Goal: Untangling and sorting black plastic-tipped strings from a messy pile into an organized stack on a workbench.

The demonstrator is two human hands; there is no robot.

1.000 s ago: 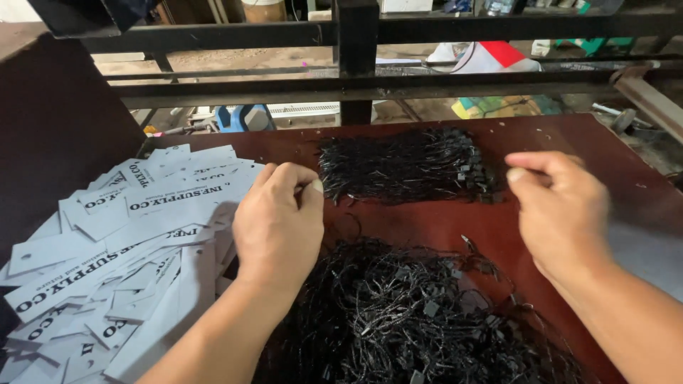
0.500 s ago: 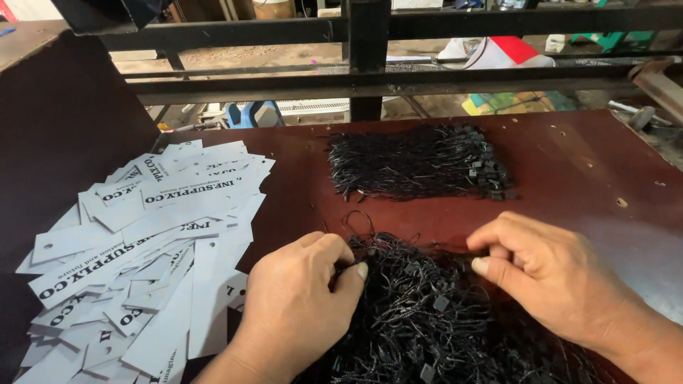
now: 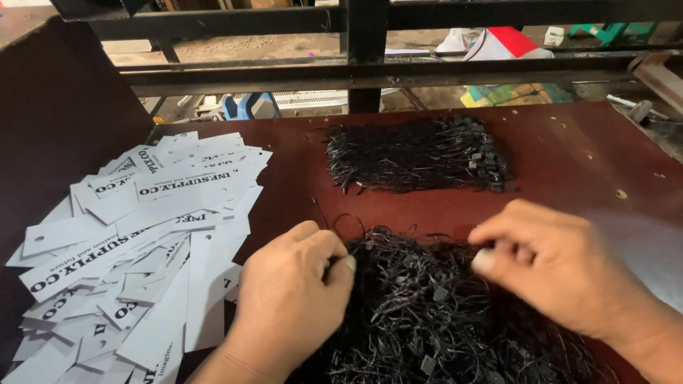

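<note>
Nearest to us, our two hands work at one loose heap of black strings (image 3: 441, 313), a tangle of thin cords with small plastic ends that lies under and between both hands and runs off the near edge of the view. Our left hand (image 3: 288, 299) rests on the left side of this heap with the fingers curled in and the thumb pressed to the forefinger, pinching a strand at the heap's upper left corner. Our right hand (image 3: 562, 274) sits on the right side of the heap, fingers bent and thumb tip meeting the fingertips; it seems to nip a cord, though we cannot tell for sure what lies between them. To the left of our left hand spreads one wide, untidy pile of white paper tags (image 3: 135, 242) with black print, far too many and too overlapped for us to count. All of it lies on one dark red table (image 3: 569, 149). Beyond our hands, well apart from the loose heap, lies a second lot of black strings, a neat bundle (image 3: 420, 153) laid side by side with the plastic ends to the right. Past the table's far edge run black metal bars (image 3: 370, 71).
</note>
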